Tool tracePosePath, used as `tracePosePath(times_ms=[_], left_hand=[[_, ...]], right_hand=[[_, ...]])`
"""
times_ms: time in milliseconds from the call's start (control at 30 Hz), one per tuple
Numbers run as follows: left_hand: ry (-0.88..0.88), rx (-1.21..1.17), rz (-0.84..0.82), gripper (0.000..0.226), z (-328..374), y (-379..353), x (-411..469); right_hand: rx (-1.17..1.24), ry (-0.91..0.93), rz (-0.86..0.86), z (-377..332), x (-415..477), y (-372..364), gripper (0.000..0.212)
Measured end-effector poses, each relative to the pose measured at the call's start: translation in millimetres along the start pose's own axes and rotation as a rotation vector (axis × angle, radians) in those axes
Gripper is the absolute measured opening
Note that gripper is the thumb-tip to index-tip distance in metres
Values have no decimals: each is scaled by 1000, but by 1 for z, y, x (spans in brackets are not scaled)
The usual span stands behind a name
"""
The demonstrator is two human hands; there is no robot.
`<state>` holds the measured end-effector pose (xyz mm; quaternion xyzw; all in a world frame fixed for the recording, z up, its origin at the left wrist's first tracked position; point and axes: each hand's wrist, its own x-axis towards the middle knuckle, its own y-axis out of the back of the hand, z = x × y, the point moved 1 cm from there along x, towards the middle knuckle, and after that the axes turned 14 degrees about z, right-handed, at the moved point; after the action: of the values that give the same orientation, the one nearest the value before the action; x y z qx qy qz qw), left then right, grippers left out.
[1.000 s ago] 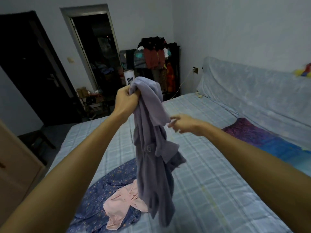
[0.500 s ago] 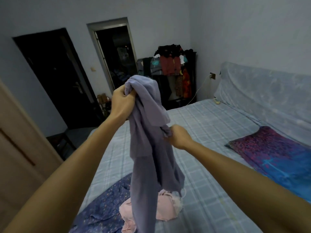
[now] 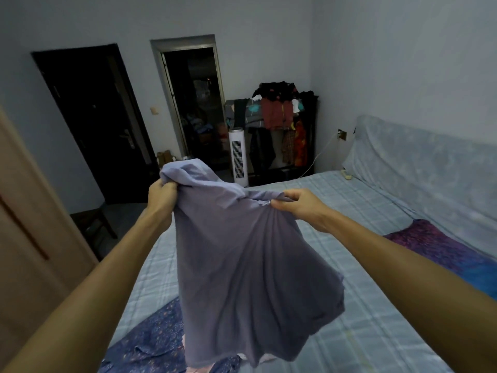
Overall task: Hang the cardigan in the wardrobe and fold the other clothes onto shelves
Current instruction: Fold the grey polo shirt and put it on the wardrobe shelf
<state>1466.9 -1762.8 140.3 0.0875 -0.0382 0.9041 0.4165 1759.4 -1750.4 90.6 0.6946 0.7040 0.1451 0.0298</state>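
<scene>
Two hands hold the lilac garment [image 3: 247, 265] up over the bed [image 3: 363, 211]; the left hand [image 3: 161, 196] curls its fingers tight round one top corner, the right hand [image 3: 298, 208] pinches the other between thumb and curled fingers; the top edge stretches between the grips, the rest hanging straight below the fingers; both hands stand about equally far out, so laying it flat probably comes next.

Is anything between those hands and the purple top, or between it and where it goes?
Nothing visible. The left hand and right hand both grip the purple top by its upper edge, holding it above the bed. No shelves show; the wooden panel at left may be the wardrobe, with open air between.
</scene>
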Motion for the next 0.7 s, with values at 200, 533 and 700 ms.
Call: tracePosePath(times_ms=[200, 533, 700], left_hand=[[-4, 93, -11, 24, -6, -2, 1], [-379, 383, -564, 61, 8, -58, -37], [-523, 457, -594, 16, 5, -93, -53]], right_hand=[[42, -1, 150, 3, 8, 6, 32], [-149, 265, 160, -48, 23, -18, 12], [-195, 395, 145, -60, 20, -13, 13]])
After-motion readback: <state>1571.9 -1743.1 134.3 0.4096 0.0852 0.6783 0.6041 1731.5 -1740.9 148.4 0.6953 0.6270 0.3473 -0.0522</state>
